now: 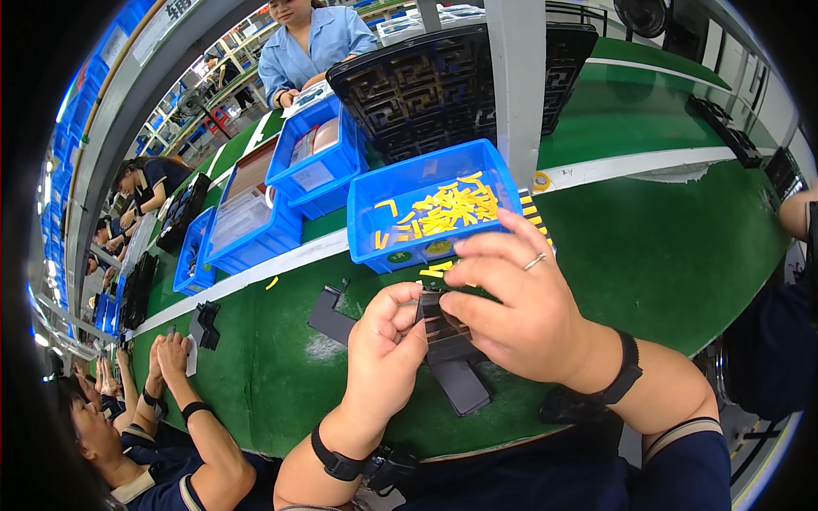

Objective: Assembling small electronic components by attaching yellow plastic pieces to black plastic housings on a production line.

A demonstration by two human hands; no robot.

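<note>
A glossy black plastic part (445, 334) sits between my two hands above the green table. My left hand (381, 345) pinches its left edge between thumb and fingers. From the right, my right hand (532, 311) bends over the same part, a digit pressed on its upper end and the other fingers raised and curled. Whether a small strip is in those fingers cannot be made out. Just below lies a dark flat piece (460, 387), partly covered by the held part. An angled dark grey piece (331, 317) rests left of my left hand.
Beyond my hands, a blue bin (362, 243) holds many yellow strips (456, 207); loose ones lie before it. More blue bins (256, 238) stand left, and a black patterned tray (417, 89) leans behind beside a grey post (517, 85). A co-worker's hands (170, 353) work at left.
</note>
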